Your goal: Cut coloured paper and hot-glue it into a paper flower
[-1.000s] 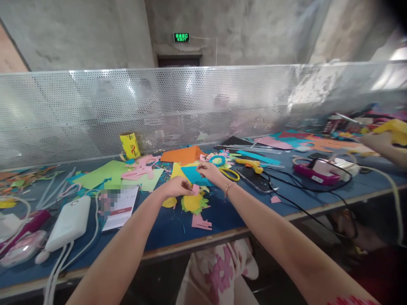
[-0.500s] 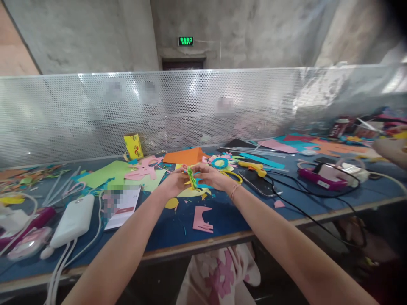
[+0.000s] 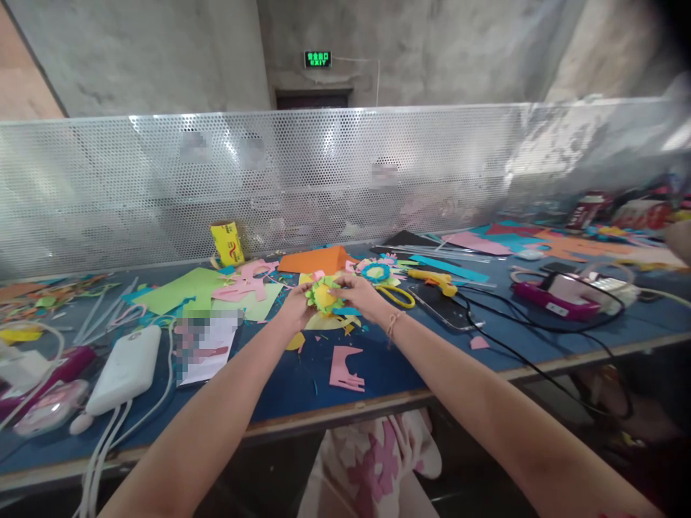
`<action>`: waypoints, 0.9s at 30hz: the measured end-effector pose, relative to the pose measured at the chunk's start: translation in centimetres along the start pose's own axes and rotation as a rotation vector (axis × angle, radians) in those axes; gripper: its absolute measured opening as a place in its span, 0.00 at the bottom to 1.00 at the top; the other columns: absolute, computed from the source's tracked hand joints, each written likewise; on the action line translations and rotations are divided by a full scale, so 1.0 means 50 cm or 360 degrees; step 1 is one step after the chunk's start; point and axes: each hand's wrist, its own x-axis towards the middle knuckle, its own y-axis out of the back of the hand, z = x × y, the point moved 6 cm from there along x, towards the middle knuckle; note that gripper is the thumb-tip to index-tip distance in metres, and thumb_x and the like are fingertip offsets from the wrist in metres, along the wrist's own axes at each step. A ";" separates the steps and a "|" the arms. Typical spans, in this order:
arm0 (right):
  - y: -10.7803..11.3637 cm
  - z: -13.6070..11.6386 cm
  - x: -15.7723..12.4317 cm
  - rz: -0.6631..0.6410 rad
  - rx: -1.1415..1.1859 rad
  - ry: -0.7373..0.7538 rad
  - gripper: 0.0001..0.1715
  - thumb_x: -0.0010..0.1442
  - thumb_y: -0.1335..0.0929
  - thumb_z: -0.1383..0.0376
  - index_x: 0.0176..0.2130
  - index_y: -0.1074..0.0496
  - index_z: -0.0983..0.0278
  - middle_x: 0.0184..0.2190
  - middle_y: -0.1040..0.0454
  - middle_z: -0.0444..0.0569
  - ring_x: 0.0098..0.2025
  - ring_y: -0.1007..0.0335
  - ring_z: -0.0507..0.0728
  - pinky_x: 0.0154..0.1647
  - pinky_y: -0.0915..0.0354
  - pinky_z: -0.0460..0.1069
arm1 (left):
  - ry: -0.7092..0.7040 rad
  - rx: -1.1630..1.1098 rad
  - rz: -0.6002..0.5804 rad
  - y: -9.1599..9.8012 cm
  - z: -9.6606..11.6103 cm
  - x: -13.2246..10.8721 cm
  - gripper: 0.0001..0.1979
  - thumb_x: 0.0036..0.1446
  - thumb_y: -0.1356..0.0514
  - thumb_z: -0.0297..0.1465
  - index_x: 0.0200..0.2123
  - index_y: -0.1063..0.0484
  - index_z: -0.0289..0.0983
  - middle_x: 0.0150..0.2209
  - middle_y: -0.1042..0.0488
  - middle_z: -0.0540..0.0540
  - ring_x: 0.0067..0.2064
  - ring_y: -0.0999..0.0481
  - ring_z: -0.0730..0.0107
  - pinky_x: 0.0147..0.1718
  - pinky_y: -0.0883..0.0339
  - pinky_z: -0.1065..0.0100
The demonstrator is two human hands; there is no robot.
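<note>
Between my hands, a little above the blue table (image 3: pixel 291 396), is a craft flower (image 3: pixel 324 296) with a round yellow middle and a fringed green edge. My left hand (image 3: pixel 300 305) grips its left edge with curled fingers. From the right, my right hand (image 3: pixel 357 296) pinches it, the fingertips at the yellow centre. Yellow-handled scissors (image 3: pixel 396 295) lie just right of my right hand, their blades hidden. Below the flower are pale yellow scraps and a pink cut-out piece (image 3: pixel 346 368).
A yellow glue gun (image 3: pixel 435 280) with a black cord lies beside a phone (image 3: pixel 443 308). On the left are a white power bank (image 3: pixel 125 370) with cables and green sheets (image 3: pixel 181 291). A perforated metal screen (image 3: pixel 324 180) stands behind. Another person's hand (image 3: pixel 677 241) shows at far right.
The flower has turned from edge-on to face-on, so its yellow centre now shows. Both hands stay on it. The other person's hand at the far right has drawn back toward the picture's edge.
</note>
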 end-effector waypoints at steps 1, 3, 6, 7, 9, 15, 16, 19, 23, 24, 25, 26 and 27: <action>0.006 0.002 0.003 0.0046 -0.0011 0.0007 0.21 0.36 0.26 0.57 0.28 0.34 0.65 0.26 0.33 0.43 0.27 0.36 0.49 0.22 0.38 0.43 | 0.0047 -0.0012 0.0090 0.008 0.002 0.001 0.08 0.47 0.40 0.33 0.27 0.34 0.34 0.21 0.31 0.50 0.23 0.29 0.75 0.25 0.35 0.73; 0.015 0.006 0.007 0.0122 -0.0028 0.0014 0.22 0.36 0.26 0.57 0.27 0.34 0.65 0.25 0.34 0.43 0.27 0.36 0.50 0.21 0.38 0.44 | 0.0117 -0.0006 0.0221 0.021 0.004 0.001 0.13 0.50 0.43 0.39 0.25 0.35 0.34 0.20 0.32 0.50 0.23 0.30 0.74 0.24 0.35 0.72; 0.024 0.011 0.012 0.0188 -0.0067 0.0019 0.22 0.36 0.26 0.56 0.26 0.36 0.65 0.24 0.35 0.42 0.26 0.37 0.49 0.21 0.39 0.44 | -0.0060 0.0252 0.0169 0.021 0.018 0.004 0.19 0.46 0.42 0.46 0.26 0.34 0.34 0.22 0.30 0.48 0.26 0.29 0.72 0.24 0.35 0.71; 0.026 0.011 0.013 0.0200 -0.0081 0.0028 0.22 0.36 0.26 0.56 0.26 0.36 0.65 0.23 0.36 0.41 0.25 0.38 0.48 0.21 0.40 0.44 | -0.0175 0.0396 0.0137 0.020 0.023 0.005 0.19 0.42 0.39 0.46 0.27 0.33 0.34 0.24 0.30 0.48 0.26 0.29 0.72 0.24 0.35 0.71; 0.026 0.007 0.013 0.0199 -0.0099 0.0054 0.22 0.36 0.26 0.56 0.25 0.37 0.65 0.22 0.37 0.40 0.24 0.40 0.47 0.22 0.42 0.43 | -0.0384 0.0648 0.0108 0.017 0.030 0.005 0.19 0.37 0.35 0.43 0.27 0.32 0.35 0.25 0.30 0.49 0.26 0.30 0.73 0.25 0.35 0.71; 0.004 -0.008 0.000 0.0059 -0.0009 0.0016 0.20 0.39 0.28 0.54 0.28 0.34 0.64 0.25 0.34 0.42 0.26 0.39 0.48 0.22 0.45 0.43 | -0.0459 0.0804 0.0126 0.024 0.033 0.002 0.17 0.36 0.34 0.41 0.23 0.33 0.35 0.21 0.33 0.52 0.23 0.33 0.75 0.23 0.36 0.71; 0.004 -0.010 -0.001 0.0066 0.0005 0.0029 0.20 0.40 0.29 0.54 0.27 0.35 0.64 0.24 0.35 0.42 0.25 0.40 0.48 0.22 0.46 0.44 | -0.0420 0.0782 0.0104 0.022 0.033 0.001 0.17 0.35 0.34 0.41 0.22 0.33 0.35 0.21 0.33 0.52 0.24 0.33 0.75 0.24 0.36 0.72; 0.006 -0.013 0.002 0.0099 -0.0015 0.0143 0.19 0.40 0.29 0.53 0.24 0.36 0.65 0.21 0.36 0.41 0.23 0.42 0.48 0.22 0.47 0.45 | -0.0292 0.0682 0.0053 0.016 0.028 -0.004 0.17 0.34 0.33 0.40 0.21 0.34 0.35 0.22 0.33 0.52 0.25 0.33 0.76 0.25 0.36 0.73; 0.006 -0.014 0.006 0.0142 -0.0148 0.0275 0.19 0.41 0.29 0.53 0.23 0.34 0.66 0.19 0.39 0.40 0.21 0.47 0.47 0.22 0.49 0.46 | -0.0278 0.0714 0.0125 0.016 0.026 -0.005 0.16 0.36 0.34 0.41 0.24 0.31 0.35 0.24 0.32 0.51 0.26 0.33 0.76 0.23 0.40 0.75; 0.005 -0.016 0.005 0.0153 -0.0180 0.0304 0.19 0.42 0.30 0.53 0.22 0.34 0.66 0.18 0.40 0.40 0.21 0.48 0.47 0.21 0.50 0.46 | -0.0302 0.0750 0.0144 0.017 0.027 -0.004 0.16 0.36 0.35 0.41 0.25 0.30 0.35 0.24 0.32 0.51 0.25 0.34 0.77 0.21 0.42 0.75; 0.004 -0.019 0.004 0.0168 -0.0206 0.0329 0.19 0.42 0.30 0.53 0.22 0.34 0.66 0.18 0.40 0.40 0.21 0.49 0.47 0.21 0.51 0.46 | -0.0324 0.0777 0.0152 0.018 0.028 -0.003 0.16 0.37 0.35 0.42 0.25 0.29 0.35 0.23 0.32 0.51 0.24 0.35 0.77 0.20 0.44 0.76; 0.002 -0.021 0.002 0.0175 -0.0231 0.0343 0.19 0.42 0.30 0.53 0.23 0.34 0.66 0.18 0.40 0.40 0.21 0.50 0.47 0.21 0.52 0.46 | -0.0343 0.0793 0.0149 0.019 0.029 -0.002 0.17 0.38 0.35 0.42 0.26 0.29 0.35 0.23 0.32 0.51 0.23 0.36 0.78 0.19 0.46 0.76; 0.000 -0.023 0.000 0.0173 -0.0252 0.0341 0.18 0.43 0.30 0.53 0.23 0.33 0.66 0.18 0.40 0.40 0.20 0.50 0.47 0.21 0.52 0.46 | -0.0361 0.0801 0.0139 0.020 0.029 0.000 0.17 0.38 0.36 0.43 0.26 0.29 0.34 0.21 0.33 0.51 0.21 0.38 0.79 0.18 0.48 0.76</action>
